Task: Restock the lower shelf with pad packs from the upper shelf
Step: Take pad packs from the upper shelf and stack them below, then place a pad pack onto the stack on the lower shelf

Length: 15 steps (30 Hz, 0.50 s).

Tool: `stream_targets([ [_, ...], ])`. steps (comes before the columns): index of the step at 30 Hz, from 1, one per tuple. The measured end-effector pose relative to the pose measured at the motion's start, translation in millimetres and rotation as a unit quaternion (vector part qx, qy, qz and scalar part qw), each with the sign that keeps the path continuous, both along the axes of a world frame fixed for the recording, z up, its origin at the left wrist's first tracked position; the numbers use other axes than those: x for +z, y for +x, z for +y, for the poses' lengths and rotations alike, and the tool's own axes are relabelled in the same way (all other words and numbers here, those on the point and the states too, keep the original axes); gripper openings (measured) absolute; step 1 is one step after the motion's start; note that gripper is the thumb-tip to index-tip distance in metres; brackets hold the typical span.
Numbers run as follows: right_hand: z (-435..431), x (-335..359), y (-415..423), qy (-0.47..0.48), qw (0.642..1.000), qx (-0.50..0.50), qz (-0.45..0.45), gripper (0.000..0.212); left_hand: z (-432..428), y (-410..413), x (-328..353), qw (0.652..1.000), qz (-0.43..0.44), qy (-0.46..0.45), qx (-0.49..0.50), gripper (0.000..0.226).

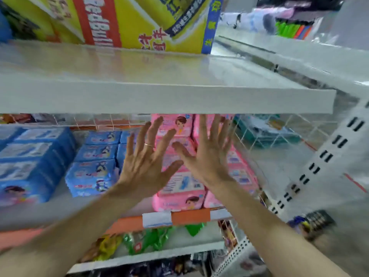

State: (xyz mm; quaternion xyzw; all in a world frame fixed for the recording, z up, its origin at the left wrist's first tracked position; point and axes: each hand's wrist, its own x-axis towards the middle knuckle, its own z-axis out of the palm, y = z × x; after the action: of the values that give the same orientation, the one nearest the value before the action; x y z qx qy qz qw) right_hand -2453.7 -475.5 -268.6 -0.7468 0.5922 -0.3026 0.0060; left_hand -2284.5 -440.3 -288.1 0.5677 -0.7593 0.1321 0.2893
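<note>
We note the white upper shelf [159, 96] across the view. On the lower shelf [191, 215], pink pad packs [179, 188] are stacked right of blue packs [93, 172]. Both forearms reach in. The left hand [145, 162] and right hand [209, 156] have fingers spread wide before the pink packs, gripping nothing. We cannot tell whether they touch.

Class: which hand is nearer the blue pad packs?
Left. The left hand spreads just right of the blue pad packs; the right hand is farther right, before the pink packs.
</note>
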Motion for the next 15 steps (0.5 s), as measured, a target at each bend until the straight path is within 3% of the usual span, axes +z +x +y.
stream_targets([
  [5, 36, 1, -6, -0.002, 0.999, 0.041, 0.019, 0.095, 46, 7, 21, 0.999, -0.001, -0.028, 0.028, 0.069],
  [11, 48, 10, 13, -0.07, 0.99, 0.119, -0.017, 0.084, 100, 38, 46, 0.993, -0.01, -0.049, 0.106, 0.065],
  [15, 61, 21, 45, -0.095, 0.982, 0.157, -0.032, 0.081, 137, 60, 55, 0.987, 0.006, -0.015, 0.162, 0.063],
])
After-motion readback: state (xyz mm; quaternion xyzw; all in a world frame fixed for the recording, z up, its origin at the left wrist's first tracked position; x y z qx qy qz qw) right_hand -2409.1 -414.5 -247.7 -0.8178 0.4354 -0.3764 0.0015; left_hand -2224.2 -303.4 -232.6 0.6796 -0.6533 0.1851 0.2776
